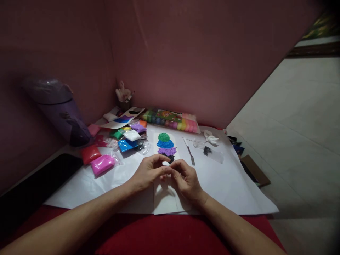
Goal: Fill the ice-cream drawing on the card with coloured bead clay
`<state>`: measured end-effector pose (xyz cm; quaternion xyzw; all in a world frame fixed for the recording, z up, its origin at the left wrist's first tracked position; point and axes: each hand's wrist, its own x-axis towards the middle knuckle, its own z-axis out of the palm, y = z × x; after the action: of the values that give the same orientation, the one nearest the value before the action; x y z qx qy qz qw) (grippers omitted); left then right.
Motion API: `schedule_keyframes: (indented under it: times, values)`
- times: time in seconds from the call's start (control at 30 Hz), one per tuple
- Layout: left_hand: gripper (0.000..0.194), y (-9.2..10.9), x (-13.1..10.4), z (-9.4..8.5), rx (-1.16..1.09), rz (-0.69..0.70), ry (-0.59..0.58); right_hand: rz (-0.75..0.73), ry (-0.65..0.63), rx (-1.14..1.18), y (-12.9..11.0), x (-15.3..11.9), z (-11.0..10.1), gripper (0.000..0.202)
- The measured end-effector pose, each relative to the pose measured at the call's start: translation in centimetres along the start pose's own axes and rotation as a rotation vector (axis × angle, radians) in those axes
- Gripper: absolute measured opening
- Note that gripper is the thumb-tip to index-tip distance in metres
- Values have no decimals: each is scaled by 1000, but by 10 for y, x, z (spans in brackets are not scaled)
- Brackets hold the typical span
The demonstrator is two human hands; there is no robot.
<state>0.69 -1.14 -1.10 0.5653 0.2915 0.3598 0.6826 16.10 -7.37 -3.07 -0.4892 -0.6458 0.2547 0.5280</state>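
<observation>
Between the fingertips of both hands is a small white lump of modelling clay [165,163]. My left hand [151,170] pinches it from the left, and my right hand [186,179] closes on it from the right. Just below them lies a strip of white card [166,203], its lower part in the hands' shadow. Layers of coloured clay run down the card: green [164,137], blue [165,143], purple [167,151] and black [170,157]. The hands partly cover the black layer. A fork [190,152] with a white handle lies right of the card.
Clay packets, including pink [103,164], red [90,154] and blue [127,144], lie to the left. A clear pack of coloured clay [170,120] rests at the back. Crumpled white tissue [210,137] and an opened clear wrapper [216,156] are at right. A purple bag [61,113] leans on the wall.
</observation>
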Motion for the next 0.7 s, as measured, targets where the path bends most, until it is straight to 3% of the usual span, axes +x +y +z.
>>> schedule_keyframes:
  times: [0.23,0.4,0.6,0.7]
  values:
    - [29,-1,2,-2,-186,-26,-1,129,76,277,2,0,0,11]
    - [32,3,2,-3,-265,-60,-113,78,111,202,5,0,0,9]
    - [41,5,1,-5,-207,-201,-99,11,115,104,1,0,-1,7]
    - [35,5,2,-5,-248,-212,-90,-6,130,96,1,1,-2,7]
